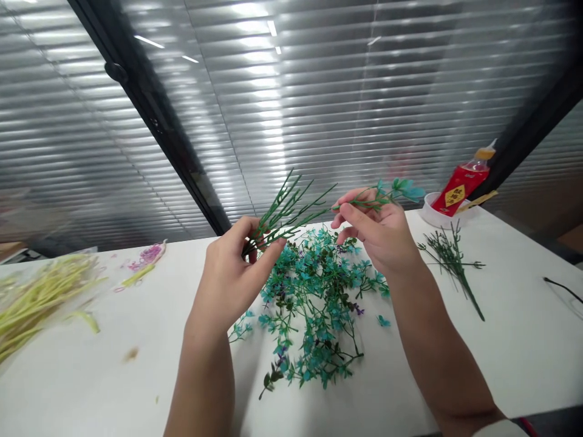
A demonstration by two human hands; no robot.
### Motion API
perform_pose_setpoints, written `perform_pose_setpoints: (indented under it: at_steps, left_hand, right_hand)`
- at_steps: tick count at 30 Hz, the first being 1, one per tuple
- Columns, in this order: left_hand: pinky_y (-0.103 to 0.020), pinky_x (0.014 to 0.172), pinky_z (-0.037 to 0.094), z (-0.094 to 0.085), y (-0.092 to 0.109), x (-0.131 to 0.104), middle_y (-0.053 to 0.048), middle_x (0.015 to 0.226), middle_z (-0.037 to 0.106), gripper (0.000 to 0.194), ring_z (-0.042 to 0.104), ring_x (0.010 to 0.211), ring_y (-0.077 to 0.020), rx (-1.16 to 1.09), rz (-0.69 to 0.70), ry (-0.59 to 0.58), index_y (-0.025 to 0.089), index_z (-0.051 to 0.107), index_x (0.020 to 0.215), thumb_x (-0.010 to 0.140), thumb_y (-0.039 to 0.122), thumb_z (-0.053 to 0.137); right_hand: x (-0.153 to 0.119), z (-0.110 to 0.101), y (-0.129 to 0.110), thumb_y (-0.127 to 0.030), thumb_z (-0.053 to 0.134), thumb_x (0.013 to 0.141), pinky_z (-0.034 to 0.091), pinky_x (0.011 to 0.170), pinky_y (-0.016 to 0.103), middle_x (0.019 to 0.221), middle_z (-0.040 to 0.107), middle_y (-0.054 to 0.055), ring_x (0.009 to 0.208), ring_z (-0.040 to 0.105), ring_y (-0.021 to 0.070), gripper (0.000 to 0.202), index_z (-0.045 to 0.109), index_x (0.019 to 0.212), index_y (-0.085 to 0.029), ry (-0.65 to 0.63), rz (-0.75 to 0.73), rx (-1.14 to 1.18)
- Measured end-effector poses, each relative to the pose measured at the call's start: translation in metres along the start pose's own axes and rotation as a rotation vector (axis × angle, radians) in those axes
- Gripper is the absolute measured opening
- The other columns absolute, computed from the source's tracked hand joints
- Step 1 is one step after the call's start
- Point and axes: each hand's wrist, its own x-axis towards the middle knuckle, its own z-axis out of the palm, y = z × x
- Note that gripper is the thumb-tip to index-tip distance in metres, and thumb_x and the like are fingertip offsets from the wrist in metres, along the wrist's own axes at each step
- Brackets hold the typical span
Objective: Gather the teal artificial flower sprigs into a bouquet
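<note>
Forearms [204,370]: both reach in from the lower edge over a white table [136,394], a pale cuff [498,428] at the right elbow.
Left hand [237,264]: thumb and fingers closed around the lower part of a bundle of bare green stems [291,209]; the branching tips fan out beyond the grip, upward and toward the other hand.
Right hand [380,233]: thumb and index finger pinched on the thin stalk of a blue flower sprig [387,193], its blossoms lying back over the knuckles; the stalk end points at the stem tips, and whether they touch I cannot tell.
Flower heap: blue artificial flower sprigs [319,297] lie tangled on the tabletop, below and between the hands, with purple florets [359,309] among them; a loose blue blossom [383,321] rests just beside, on the right.
Second stem bunch: dark green bare stems [455,261] lie right of the right forearm.
Tub: a low translucent plastic tub [428,209] at the far right holds a tilted red-labelled bottle [462,185] with a yellow cap and pointed nozzle; a flat yellowish stick [478,200] leans over the rim.
Plastic bag: a clear bag [88,250] at the far left has yellow-green stems [50,291] in it, as far as the film shows.
Pink-purple flowers [148,256]: near that bag, on a yellowish stalk.
Cable: black cord [565,288] at the right edge.
Window: slatted blinds [319,91] behind the table.
</note>
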Motion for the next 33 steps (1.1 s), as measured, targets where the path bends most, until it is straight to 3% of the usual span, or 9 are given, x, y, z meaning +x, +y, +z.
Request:
perform_pose_setpoints:
  at_steps: [15,22,33]
  left_hand:
    - [-0.027,0.058,0.034,-0.0017,0.0014,-0.0017,0.004,0.071,0.055,0.023,0.042,0.058,-0.0106,0.028,-0.001,0.010,0.021,0.058,0.090,0.087,0.042,0.066]
    - [-0.026,0.057,0.033,-0.0034,0.0029,-0.0024,0.004,0.070,0.055,0.022,0.041,0.057,-0.0101,0.065,0.013,0.011,0.020,0.058,0.090,0.087,0.041,0.066]
    - [-0.025,0.054,0.033,-0.0010,0.0046,-0.0007,0.003,0.072,0.059,0.020,0.043,0.057,-0.0103,0.099,0.008,0.047,0.020,0.060,0.090,0.089,0.040,0.061]
  right_hand:
    - [-0.0026,-0.0039,-0.0001,-0.041,0.074,0.082,0.057,0.052,0.024,0.084,0.065,0.001,0.071,0.065,0.0132,0.021,0.066,0.093,-0.024,0.014,0.003,-0.025]
    - [-0.0030,-0.0037,-0.0014,-0.033,0.078,0.081,0.056,0.050,0.021,0.075,0.063,-0.001,0.067,0.064,0.0113,0.016,0.070,0.088,-0.023,-0.050,-0.003,0.044]
    - [-0.0034,-0.0057,-0.0020,-0.031,0.078,0.082,0.057,0.050,0.020,0.083,0.067,0.000,0.067,0.066,0.0101,0.012,0.072,0.089,-0.023,-0.069,0.034,0.063]
